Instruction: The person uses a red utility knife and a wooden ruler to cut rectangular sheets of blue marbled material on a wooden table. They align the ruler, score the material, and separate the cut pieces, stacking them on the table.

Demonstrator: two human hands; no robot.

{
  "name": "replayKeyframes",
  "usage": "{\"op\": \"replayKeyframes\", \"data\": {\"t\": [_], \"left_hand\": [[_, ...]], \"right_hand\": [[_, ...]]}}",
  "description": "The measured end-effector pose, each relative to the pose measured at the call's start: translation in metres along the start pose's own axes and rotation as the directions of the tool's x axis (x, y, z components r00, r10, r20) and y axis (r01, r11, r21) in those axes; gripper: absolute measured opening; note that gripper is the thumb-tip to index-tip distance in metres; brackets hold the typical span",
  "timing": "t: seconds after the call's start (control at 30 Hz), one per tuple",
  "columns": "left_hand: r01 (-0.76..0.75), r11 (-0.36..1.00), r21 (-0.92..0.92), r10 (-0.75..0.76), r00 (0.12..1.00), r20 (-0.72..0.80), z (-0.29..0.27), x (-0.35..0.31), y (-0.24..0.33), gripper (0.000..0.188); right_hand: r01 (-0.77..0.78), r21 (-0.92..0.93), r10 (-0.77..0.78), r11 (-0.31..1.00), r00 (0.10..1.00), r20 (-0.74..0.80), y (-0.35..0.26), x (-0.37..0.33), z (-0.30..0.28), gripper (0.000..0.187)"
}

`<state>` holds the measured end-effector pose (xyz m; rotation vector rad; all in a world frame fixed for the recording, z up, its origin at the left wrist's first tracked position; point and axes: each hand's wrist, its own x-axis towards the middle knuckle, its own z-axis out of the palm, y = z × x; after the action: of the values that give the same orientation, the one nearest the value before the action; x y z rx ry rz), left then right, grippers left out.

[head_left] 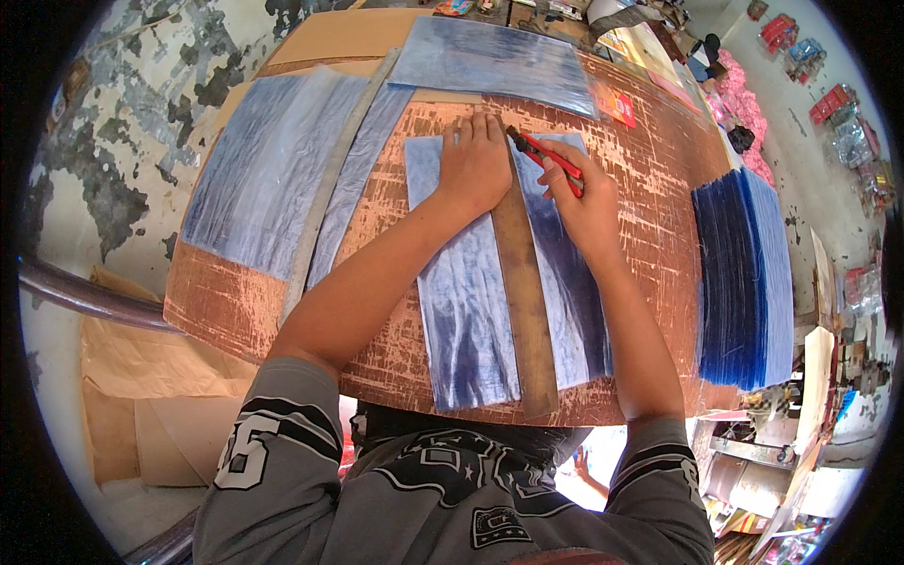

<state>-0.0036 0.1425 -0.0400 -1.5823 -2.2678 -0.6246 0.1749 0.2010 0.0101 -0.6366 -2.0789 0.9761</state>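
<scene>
My left hand (476,168) lies with fingers stretched forward, pressing near the far end of a long brown straightedge (525,301). Beneath the straightedge is a stack of clear bluish plastic sheets (461,320), showing on both sides of it. In my right hand (591,202) is a red-handled tool (541,151) with a dark head; its exact kind is hard to make out. The tool's head is at the straightedge's far end, close beside my left fingers.
More bluish sheets (273,169) lie at the left under a grey metal strip (334,179), and another stack (490,61) lies at the back. A tall pile of blue sheets (744,282) stands at the right table edge. The brown tabletop (650,188) is scored all over.
</scene>
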Motion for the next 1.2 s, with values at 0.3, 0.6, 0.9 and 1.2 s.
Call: {"op": "replayKeyframes", "data": {"t": [0.3,0.6,0.9,1.2], "left_hand": [[-0.006,1.000,-0.011,0.005,0.999,-0.032,0.002,-0.003,0.000,0.061],[-0.002,1.000,0.006,0.002,0.999,-0.048,0.004,-0.002,0.000,0.059],[-0.014,1.000,0.012,0.015,0.999,-0.047,0.004,-0.001,-0.001,0.060],[-0.031,0.999,-0.034,0.029,0.998,-0.056,0.000,-0.002,-0.002,0.060]], "right_hand": [[0.021,-0.086,-0.017,0.996,0.999,0.048,-0.005,0.002,-0.002,0.028],[0.195,-0.216,-0.197,0.957,0.980,0.011,-0.024,-0.004,-0.007,0.021],[0.227,-0.152,-0.232,0.962,0.973,-0.016,-0.028,-0.011,-0.010,0.014],[0.128,-0.062,-0.134,0.990,0.987,-0.090,-0.030,-0.010,-0.008,0.018]]}}
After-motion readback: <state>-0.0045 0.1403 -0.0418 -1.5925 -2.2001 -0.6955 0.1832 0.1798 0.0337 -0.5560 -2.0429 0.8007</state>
